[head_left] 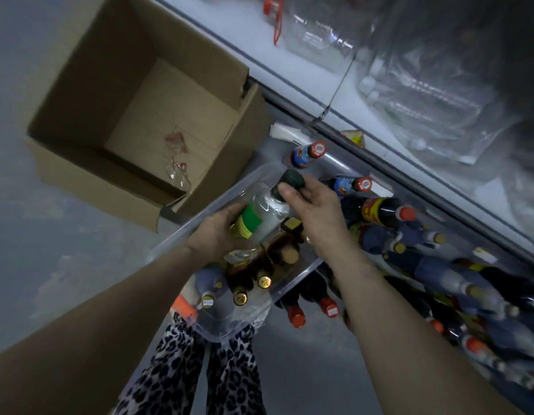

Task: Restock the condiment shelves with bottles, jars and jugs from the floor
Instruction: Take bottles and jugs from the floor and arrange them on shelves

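Count: one clear bottle [267, 209] with a green label, one clear plastic bin [229, 327] with at least four gold-capped bottles [263, 283] in it, and one open cardboard box [134, 94] on the floor beside the bin. Both arms reach forward and down. My left hand [217, 232] wraps the clear bottle's body and my right hand [315, 211] is curled round its dark cap, so it's tilted just above the bin.

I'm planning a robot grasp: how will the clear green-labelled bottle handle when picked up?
Probably heavy: the clear bottle looks full, and left hand and right hand both hold it. Smooth wall, possibly glass, so maybe slippery and fragile. Round body would likely roll if laid down.
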